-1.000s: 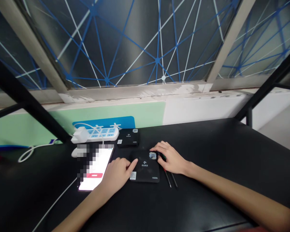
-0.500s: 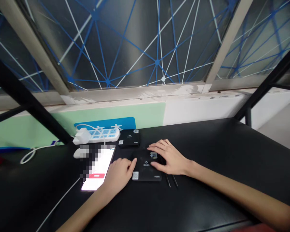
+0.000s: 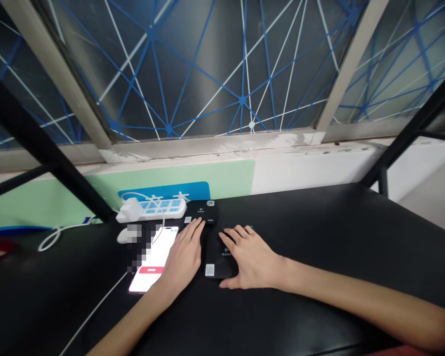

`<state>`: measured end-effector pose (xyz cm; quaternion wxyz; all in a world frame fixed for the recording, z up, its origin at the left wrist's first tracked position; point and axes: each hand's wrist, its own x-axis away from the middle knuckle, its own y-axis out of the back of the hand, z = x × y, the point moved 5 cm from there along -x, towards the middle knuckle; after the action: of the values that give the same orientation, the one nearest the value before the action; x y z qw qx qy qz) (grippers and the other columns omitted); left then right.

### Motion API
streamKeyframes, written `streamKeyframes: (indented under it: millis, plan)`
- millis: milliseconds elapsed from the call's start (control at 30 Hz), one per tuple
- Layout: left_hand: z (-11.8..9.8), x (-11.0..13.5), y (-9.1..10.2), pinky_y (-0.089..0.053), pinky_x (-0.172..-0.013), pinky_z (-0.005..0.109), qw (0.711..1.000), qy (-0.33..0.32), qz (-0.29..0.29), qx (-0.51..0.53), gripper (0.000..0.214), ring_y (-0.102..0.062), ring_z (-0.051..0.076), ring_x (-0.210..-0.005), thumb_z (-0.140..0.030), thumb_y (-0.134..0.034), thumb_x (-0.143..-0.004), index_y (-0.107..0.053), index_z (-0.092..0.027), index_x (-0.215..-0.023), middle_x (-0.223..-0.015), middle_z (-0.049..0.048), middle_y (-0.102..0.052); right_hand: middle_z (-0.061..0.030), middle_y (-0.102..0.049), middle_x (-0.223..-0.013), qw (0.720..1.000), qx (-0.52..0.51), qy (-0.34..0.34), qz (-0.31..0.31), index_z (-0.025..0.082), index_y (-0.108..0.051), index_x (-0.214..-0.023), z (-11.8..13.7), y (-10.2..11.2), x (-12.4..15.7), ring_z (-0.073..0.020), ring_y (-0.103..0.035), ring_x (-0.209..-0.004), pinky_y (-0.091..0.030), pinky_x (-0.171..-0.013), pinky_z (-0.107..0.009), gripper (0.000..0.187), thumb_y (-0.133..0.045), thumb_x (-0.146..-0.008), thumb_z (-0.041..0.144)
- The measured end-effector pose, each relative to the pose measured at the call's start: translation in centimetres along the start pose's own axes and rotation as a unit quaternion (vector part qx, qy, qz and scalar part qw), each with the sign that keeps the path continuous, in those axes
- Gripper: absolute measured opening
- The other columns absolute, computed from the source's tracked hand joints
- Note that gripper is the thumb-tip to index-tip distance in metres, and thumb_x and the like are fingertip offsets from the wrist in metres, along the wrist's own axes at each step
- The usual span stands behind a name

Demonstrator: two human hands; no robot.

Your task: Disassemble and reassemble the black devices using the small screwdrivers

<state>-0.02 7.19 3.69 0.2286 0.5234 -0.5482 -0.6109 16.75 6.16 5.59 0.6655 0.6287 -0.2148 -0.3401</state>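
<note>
A flat black set-top box (image 3: 215,257) with a white QR sticker lies on the black table. My right hand (image 3: 250,257) spans its right part, thumb along the near edge and fingers over the far side, covering its right end. My left hand (image 3: 183,254) lies beside it, fingers stretched and close together, their tips at the near edge of a second black box (image 3: 201,212). Whether those tips touch that box I cannot tell. Left of my left hand lies a phone (image 3: 154,272) with a lit white screen and a red bar.
A white power strip (image 3: 163,209) with a plugged-in white charger (image 3: 130,210) stands against the wall. A white mouse (image 3: 124,235) and a white cable (image 3: 92,311) lie at the left. Black metal posts rise at both sides; a window (image 3: 215,74) is behind.
My left hand has moved up to the rear box and straightened its fingers. My right hand has spread over the front box, thumb lower; two thin dark tools beside it are now hidden.
</note>
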Motion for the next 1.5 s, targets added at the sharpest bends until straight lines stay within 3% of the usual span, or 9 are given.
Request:
streamKeyframes:
  millis: [100,333,600,900,1500]
  plan:
    - [0.4,0.2,-1.0,-0.036,-0.112,0.046,0.999,-0.018,0.022,-0.035,0.055,-0.034,0.026,-0.141,-0.008,-0.030,-0.093,-0.034,-0.010,-0.148,-0.152,0.0129,-0.040,-0.0248,-0.056,-0.126,1.000,-0.008,-0.021,0.022,0.003,-0.046,-0.141,0.1,-0.1,-0.5,-0.0407,-0.048,-0.113,-0.039,-0.096,-0.056,0.108,-0.072,-0.059,0.069]
    - [0.7,0.3,-1.3,-0.039,-0.111,0.047,0.997,-0.030,0.025,-0.067,0.051,-0.037,0.028,-0.140,-0.019,-0.036,-0.096,-0.038,-0.011,-0.147,-0.152,0.0123,-0.040,-0.0211,-0.056,-0.121,0.995,-0.064,-0.024,0.067,0.011,-0.048,-0.140,-0.9,1.0,-1.5,-0.0394,-0.051,-0.109,-0.045,-0.088,-0.053,0.107,-0.077,-0.052,0.065]
    - [0.6,0.1,-1.2,-0.038,-0.112,0.046,0.994,-0.028,0.047,-0.093,0.054,-0.037,0.029,-0.140,-0.018,-0.037,-0.095,-0.037,-0.007,-0.147,-0.154,0.0133,-0.037,-0.0189,-0.054,-0.125,0.994,-0.102,-0.031,-0.019,0.012,-0.040,-0.145,-3.5,2.1,-3.1,-0.0369,-0.048,-0.114,-0.043,-0.094,-0.052,0.108,-0.080,-0.054,0.055]
    - [0.3,0.3,-1.0,-0.040,-0.111,0.045,0.996,-0.026,0.040,-0.080,0.052,-0.035,0.027,-0.141,-0.023,-0.035,-0.097,-0.035,-0.010,-0.148,-0.153,0.0122,-0.038,-0.0187,-0.045,-0.140,0.992,-0.101,-0.025,-0.072,0.015,-0.034,-0.149,-6.7,0.9,-4.9,-0.0375,-0.041,-0.124,-0.041,-0.100,-0.054,0.107,-0.078,-0.060,0.052]
    - [0.2,0.1,-0.8,-0.041,-0.108,0.047,0.996,-0.010,0.061,-0.058,0.052,-0.034,0.029,-0.141,-0.025,-0.036,-0.099,-0.033,-0.013,-0.149,-0.154,0.0127,-0.037,-0.0175,-0.053,-0.134,0.996,-0.076,-0.033,-0.027,0.015,-0.046,-0.143,-9.9,-0.3,-5.9,-0.0347,-0.048,-0.119,-0.040,-0.098,-0.050,0.097,-0.079,-0.062,0.054]
